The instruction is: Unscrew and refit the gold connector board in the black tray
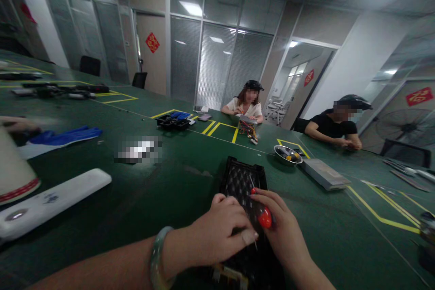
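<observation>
Head view: R hand [283, 222] has its fingers wrapped round a red-handled screwdriver [265, 218], shaft angled away — prob. keeps the tip clear of L hand [224, 226], which curls over the black casing [234, 174] on the green table [170, 199], likely bracing it. Can't tell if L fingertips pinch anything — blurry.

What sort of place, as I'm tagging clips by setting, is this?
Probably a shared workroom in an office building: a large green tabletop marked out with yellow tape, a bundle of coloured wires on it, and glass partitions with blinds behind.
</observation>
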`<action>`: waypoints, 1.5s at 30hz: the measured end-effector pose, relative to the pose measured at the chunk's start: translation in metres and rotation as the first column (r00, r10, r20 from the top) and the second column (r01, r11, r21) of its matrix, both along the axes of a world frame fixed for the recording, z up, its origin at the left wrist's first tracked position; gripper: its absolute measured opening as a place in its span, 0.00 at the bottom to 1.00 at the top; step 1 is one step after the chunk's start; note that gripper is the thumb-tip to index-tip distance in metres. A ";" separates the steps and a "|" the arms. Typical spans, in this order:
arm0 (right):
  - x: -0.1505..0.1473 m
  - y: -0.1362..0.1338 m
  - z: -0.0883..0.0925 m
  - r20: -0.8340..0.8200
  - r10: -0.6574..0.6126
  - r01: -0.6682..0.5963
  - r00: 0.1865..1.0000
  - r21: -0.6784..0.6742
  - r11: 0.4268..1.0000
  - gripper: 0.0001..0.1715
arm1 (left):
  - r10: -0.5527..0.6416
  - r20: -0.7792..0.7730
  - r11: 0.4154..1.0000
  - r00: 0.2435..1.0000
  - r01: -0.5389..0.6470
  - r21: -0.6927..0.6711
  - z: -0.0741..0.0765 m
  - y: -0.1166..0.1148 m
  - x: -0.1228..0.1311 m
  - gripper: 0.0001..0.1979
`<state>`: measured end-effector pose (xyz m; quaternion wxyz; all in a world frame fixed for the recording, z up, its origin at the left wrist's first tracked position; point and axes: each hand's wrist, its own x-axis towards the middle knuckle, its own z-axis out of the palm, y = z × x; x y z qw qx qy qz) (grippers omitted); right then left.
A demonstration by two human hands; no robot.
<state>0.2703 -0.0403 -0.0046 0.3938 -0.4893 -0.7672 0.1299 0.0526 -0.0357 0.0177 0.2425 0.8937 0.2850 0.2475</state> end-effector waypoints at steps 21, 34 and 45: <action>-0.011 0.004 0.007 0.417 0.084 0.040 0.905 -0.280 0.959 0.32 | 0.571 -0.058 0.809 0.819 -0.573 -0.135 -0.046 0.064 -0.011 0.33; 0.001 0.003 -0.010 0.492 -0.430 0.516 0.757 -0.047 0.855 0.25 | 0.528 -0.015 0.817 0.849 -0.513 -0.262 -0.058 0.072 -0.013 0.37; 0.007 0.019 -0.014 0.600 -0.334 0.586 0.727 -0.288 0.757 0.17 | 0.575 0.060 0.764 0.816 -0.510 -0.394 -0.049 0.077 -0.018 0.32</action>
